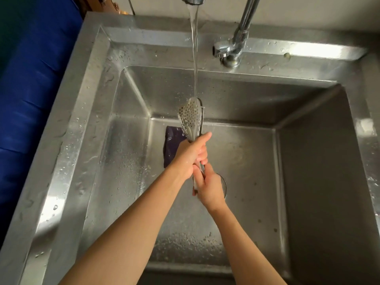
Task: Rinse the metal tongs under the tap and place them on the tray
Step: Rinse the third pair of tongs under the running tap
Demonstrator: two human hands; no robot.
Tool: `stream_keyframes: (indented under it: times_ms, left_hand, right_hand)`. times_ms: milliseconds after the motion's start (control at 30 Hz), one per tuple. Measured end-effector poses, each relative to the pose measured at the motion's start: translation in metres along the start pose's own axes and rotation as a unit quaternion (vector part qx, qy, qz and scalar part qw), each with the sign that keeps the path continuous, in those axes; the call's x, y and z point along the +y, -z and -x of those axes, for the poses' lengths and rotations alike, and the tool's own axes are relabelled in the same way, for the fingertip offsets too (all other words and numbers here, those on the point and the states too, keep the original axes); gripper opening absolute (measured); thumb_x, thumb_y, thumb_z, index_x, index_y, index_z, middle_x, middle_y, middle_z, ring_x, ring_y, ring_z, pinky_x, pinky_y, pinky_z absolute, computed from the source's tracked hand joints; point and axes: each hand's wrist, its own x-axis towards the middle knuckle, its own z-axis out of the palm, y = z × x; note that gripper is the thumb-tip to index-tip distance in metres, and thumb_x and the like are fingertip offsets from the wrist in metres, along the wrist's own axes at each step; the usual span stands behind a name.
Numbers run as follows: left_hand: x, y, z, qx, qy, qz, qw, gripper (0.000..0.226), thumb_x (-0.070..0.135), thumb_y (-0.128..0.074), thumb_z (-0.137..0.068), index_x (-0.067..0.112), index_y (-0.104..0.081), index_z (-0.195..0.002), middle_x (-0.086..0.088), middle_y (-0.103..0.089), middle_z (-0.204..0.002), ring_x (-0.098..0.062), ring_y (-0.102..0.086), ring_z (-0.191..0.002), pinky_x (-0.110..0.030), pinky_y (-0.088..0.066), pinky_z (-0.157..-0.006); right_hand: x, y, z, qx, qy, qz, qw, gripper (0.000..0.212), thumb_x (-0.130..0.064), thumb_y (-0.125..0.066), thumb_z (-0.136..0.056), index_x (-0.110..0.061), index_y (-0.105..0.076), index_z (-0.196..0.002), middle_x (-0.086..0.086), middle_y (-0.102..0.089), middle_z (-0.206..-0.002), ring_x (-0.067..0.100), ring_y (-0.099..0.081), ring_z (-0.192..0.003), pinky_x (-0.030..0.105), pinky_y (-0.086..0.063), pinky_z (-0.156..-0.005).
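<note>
I hold the metal tongs upright over the sink, left hand and right hand both wrapped round their handle, so tap water strikes the perforated head.

Everything at the sink, counted

There was one sink. One tap stood on its back rim, and one stream of water fell into the basin. One pair of tongs was over the basin, showing two heads close together, the front one perforated. Two hands were over the basin too, the left hand and the right hand, both gripping the tongs. One dark cloth lay on the sink floor. One drain sat in that floor, partly hidden by the right hand. One blue surface lay outside the sink's left rim.
</note>
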Motion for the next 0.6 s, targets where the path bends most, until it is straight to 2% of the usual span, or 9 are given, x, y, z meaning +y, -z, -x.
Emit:
stream_keyframes:
  times_ms: [67,167,267,300,367,433,467,533,600]
  left_hand:
    - [0.006,-0.005,-0.001,-0.003,0.031,0.033,0.999,0.048,0.018,-0.063,-0.084,0.020,-0.037,-0.044,0.005,-0.029,-0.035,-0.010,-0.028,-0.031,-0.019,-0.032,-0.038]
    - [0.021,-0.021,0.000,0.036,0.053,0.072,0.995,0.032,0.014,-0.065,-0.083,0.013,-0.046,-0.057,0.002,-0.042,-0.046,-0.010,-0.042,-0.036,-0.020,-0.042,-0.041]
    - [0.031,-0.038,-0.001,0.095,0.057,0.116,0.987,0.032,0.014,-0.063,-0.082,0.014,-0.043,-0.057,0.003,-0.039,-0.046,-0.011,-0.037,-0.039,-0.021,-0.037,-0.040]
    - [0.035,-0.042,0.000,0.101,0.053,0.138,0.984,0.034,0.014,-0.060,-0.083,0.016,-0.040,-0.056,0.005,-0.036,-0.042,-0.010,-0.032,-0.035,-0.020,-0.031,-0.038]
    - [0.042,-0.046,0.000,0.079,0.040,0.167,0.982,0.035,0.016,-0.053,-0.087,0.018,-0.034,-0.057,0.008,-0.028,-0.037,-0.008,-0.023,-0.029,-0.017,-0.023,-0.034]
    - [0.049,-0.045,0.001,0.013,0.023,0.169,0.985,0.037,0.018,-0.048,-0.089,0.020,-0.031,-0.056,0.009,-0.024,-0.035,-0.007,-0.020,-0.027,-0.016,-0.019,-0.033]
    - [0.053,-0.044,0.003,-0.033,0.016,0.168,0.985,0.039,0.018,-0.047,-0.089,0.020,-0.030,-0.054,0.009,-0.024,-0.034,-0.007,-0.019,-0.027,-0.016,-0.018,-0.032]
    - [0.059,-0.041,0.006,-0.139,0.008,0.167,0.976,0.042,0.017,-0.043,-0.088,0.021,-0.031,-0.048,0.009,-0.024,-0.033,-0.007,-0.019,-0.026,-0.016,-0.018,-0.031]
    - [0.063,-0.038,0.009,-0.222,0.007,0.157,0.962,0.042,0.015,-0.040,-0.085,0.021,-0.033,-0.045,0.010,-0.025,-0.032,-0.005,-0.019,-0.026,-0.015,-0.018,-0.030]
  right_hand:
    - [-0.006,0.006,-0.001,0.043,0.014,0.148,0.988,0.028,-0.041,-0.042,-0.095,-0.014,-0.049,-0.100,0.000,-0.060,-0.058,0.024,-0.057,-0.052,0.032,-0.035,-0.050]
    - [-0.020,0.022,-0.006,0.119,0.054,0.381,0.915,0.035,-0.040,-0.048,-0.094,-0.005,-0.049,-0.092,0.013,-0.066,-0.072,0.037,-0.063,-0.060,0.033,-0.033,-0.047]
    - [-0.039,0.037,-0.006,0.140,0.102,0.552,0.816,0.035,-0.026,-0.085,-0.063,-0.008,-0.056,-0.070,0.003,-0.056,-0.049,0.021,-0.052,-0.030,0.020,-0.029,-0.029]
    - [-0.047,0.040,-0.004,0.139,0.106,0.582,0.794,0.037,-0.022,-0.089,-0.051,-0.010,-0.057,-0.066,0.000,-0.053,-0.046,0.016,-0.048,-0.026,0.016,-0.027,-0.028]
    - [-0.056,0.044,-0.003,0.142,0.119,0.612,0.769,0.036,-0.015,-0.086,-0.044,-0.012,-0.058,-0.066,-0.002,-0.050,-0.047,0.011,-0.045,-0.026,0.014,-0.023,-0.029]
    - [-0.063,0.048,-0.001,0.126,0.113,0.596,0.785,0.032,-0.015,-0.081,-0.053,-0.010,-0.056,-0.072,0.001,-0.053,-0.053,0.015,-0.049,-0.032,0.017,-0.023,-0.032]
    - [-0.066,0.050,-0.001,0.111,0.106,0.562,0.812,0.028,-0.017,-0.074,-0.066,-0.009,-0.052,-0.080,0.002,-0.055,-0.061,0.019,-0.053,-0.039,0.021,-0.025,-0.035]
    - [-0.070,0.059,-0.001,0.053,0.045,0.409,0.910,0.020,-0.023,-0.055,-0.084,-0.013,-0.038,-0.087,0.000,-0.053,-0.069,0.027,-0.056,-0.055,0.029,-0.031,-0.045]
    - [-0.072,0.072,-0.003,-0.024,-0.012,0.221,0.975,0.021,-0.023,-0.057,-0.082,-0.013,-0.038,-0.083,0.002,-0.058,-0.062,0.027,-0.059,-0.057,0.034,-0.042,-0.050]
